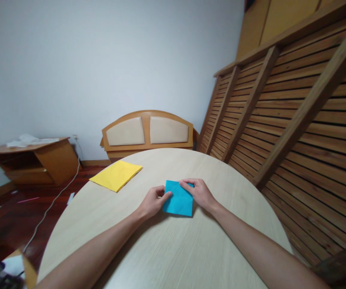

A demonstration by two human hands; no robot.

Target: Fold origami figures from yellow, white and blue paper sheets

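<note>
A round wooden table bears a yellow sheet at its far left; nearer the middle lies a folded blue paper; the left hand pinches its left edge, the right hand pinches its upper right corner.

both arms are bare all the way up to the frame edge, no sleeves showing. left hand and right hand have no rings, watch or gloves on, nails look short.
</note>
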